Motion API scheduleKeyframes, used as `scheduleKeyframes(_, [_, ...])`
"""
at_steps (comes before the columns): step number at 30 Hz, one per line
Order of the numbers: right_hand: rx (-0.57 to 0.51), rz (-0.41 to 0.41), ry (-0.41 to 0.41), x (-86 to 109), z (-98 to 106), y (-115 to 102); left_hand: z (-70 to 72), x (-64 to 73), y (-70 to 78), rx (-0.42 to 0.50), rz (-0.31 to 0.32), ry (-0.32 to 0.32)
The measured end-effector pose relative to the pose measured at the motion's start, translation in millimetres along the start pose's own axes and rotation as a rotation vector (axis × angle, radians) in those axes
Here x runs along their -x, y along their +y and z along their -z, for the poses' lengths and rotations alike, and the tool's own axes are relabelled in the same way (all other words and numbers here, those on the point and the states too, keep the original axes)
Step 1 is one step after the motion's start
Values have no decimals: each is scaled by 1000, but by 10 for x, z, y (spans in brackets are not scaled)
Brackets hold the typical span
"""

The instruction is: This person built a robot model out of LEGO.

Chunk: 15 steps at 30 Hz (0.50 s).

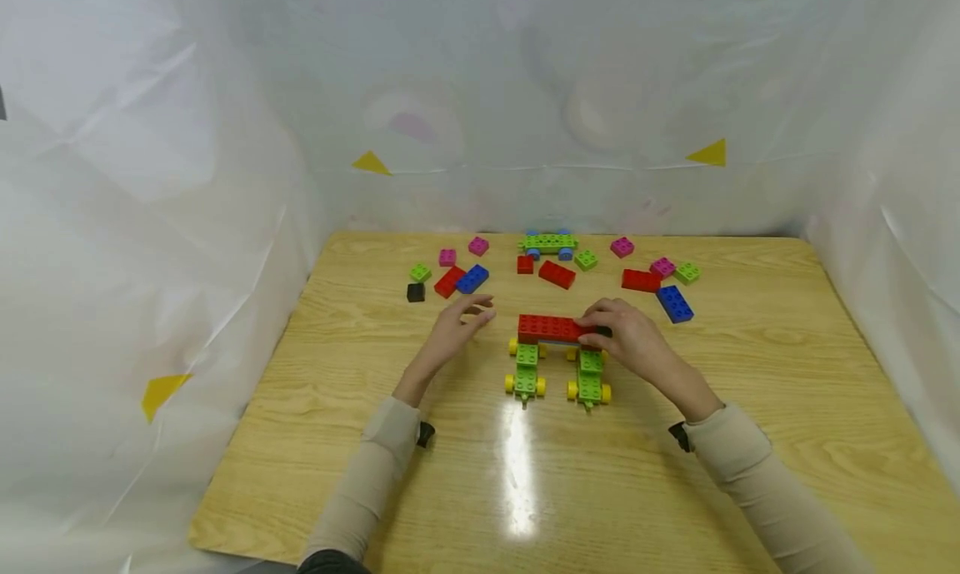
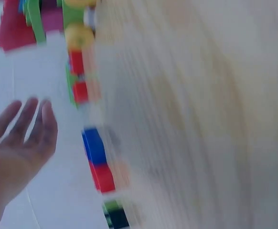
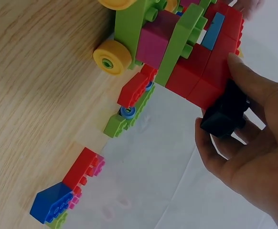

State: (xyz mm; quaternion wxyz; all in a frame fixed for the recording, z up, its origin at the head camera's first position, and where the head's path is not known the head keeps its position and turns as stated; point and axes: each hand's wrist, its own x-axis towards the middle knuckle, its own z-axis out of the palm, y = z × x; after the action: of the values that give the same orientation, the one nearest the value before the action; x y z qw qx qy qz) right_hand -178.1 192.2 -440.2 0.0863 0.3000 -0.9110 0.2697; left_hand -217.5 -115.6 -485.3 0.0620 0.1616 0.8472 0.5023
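Note:
A toy-brick build stands mid-table: two green wheeled bases (image 1: pixel 527 374) with yellow wheels (image 3: pixel 112 57), bridged at the far end by red bricks (image 1: pixel 546 327). Magenta (image 3: pixel 154 40) and blue bricks (image 3: pixel 212 31) show within the build. At its right end my right hand (image 1: pixel 630 334) holds a black brick (image 3: pixel 225 112) between thumb and fingers, close against the red bricks; whether it is joined to them I cannot tell. My left hand (image 1: pixel 452 331) hovers left of the build, fingers loosely extended and holding nothing.
Behind the build lie several loose bricks, among them blue (image 1: pixel 675 304), red (image 1: pixel 557 274) and a small black one (image 1: pixel 416 292). A green base with blue wheels (image 1: pixel 549 242) sits at the table's back edge. White sheeting (image 1: pixel 525 199) surrounds the back and sides.

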Motion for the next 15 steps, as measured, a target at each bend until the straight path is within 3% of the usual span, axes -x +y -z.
scheduleKeyframes(4, [3, -6, 7, 24, 25, 11, 203, -89, -147, -117, 84, 262])
scheduleKeyframes(7, [9, -14, 5, 40, 33, 22, 317, -165, -245, -222, 178, 385])
scheduleKeyframes(11, [14, -22, -9, 45, 33, 28, 431, -222, -352, -328, 261, 442])
scheduleKeyframes(15, [20, -22, -8, 47, 37, 32, 521, -242, -448, -398, 292, 440])
